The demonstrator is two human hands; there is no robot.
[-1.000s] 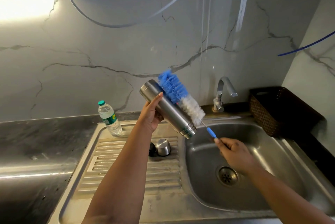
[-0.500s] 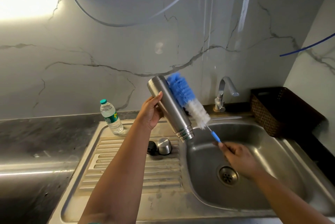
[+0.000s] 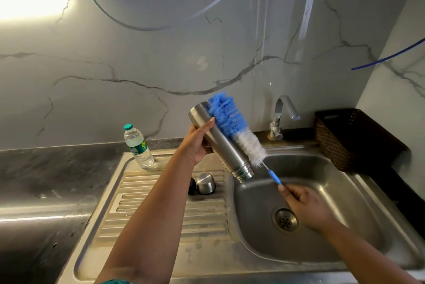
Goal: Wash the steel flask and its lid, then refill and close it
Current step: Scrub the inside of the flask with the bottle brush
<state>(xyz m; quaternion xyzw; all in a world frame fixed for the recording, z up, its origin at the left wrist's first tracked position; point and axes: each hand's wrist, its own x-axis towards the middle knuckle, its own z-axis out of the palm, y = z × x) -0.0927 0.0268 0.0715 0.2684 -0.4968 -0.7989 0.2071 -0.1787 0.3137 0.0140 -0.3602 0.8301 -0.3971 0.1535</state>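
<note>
My left hand [image 3: 197, 143] grips the steel flask [image 3: 220, 141], held tilted above the sink's left edge, its open threaded mouth pointing down and right toward the basin. My right hand [image 3: 305, 208] holds the blue handle of a bottle brush [image 3: 236, 127] over the basin. The brush's blue and white bristles lie against the flask's outer right side. The steel lid [image 3: 206, 183] lies on its side on the ribbed drainboard, with a small black piece [image 3: 192, 186] next to it.
A steel sink basin [image 3: 345, 191] with a drain [image 3: 285, 220] lies to the right, a tap [image 3: 281, 116] behind it, shut off. A plastic water bottle [image 3: 138, 145] stands at the drainboard's back corner. A dark woven basket [image 3: 351, 136] sits at the right. The dark counter [image 3: 34, 180] extends left.
The flask's base has swung right and then back a little, with the brush sliding along its outer side. Lid and water bottle stay put.
</note>
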